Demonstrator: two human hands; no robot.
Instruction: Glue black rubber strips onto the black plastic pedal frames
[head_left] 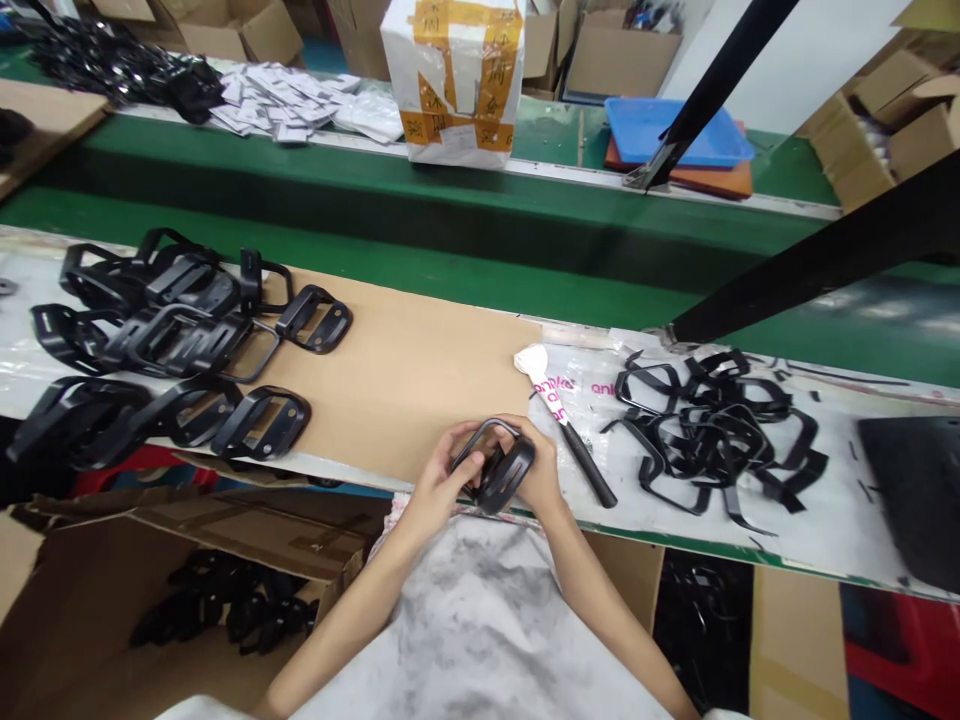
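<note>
At the near edge of the long, pale worktop (pixel 817 535), we hold a black, looped, plastic-looking frame (pixel 506 478) between both hands, our left hand (pixel 441 478) and right hand (pixel 546 468) curled around its sides. Near our right hand lies a white-headed, black-handled tool (pixel 577 450). Similar black frames (pixel 196 290) crowd the left end of a flat brown cardboard sheet (pixel 405 350); thin, bent black strips (pixel 716 440) lie tangled at right.
</note>
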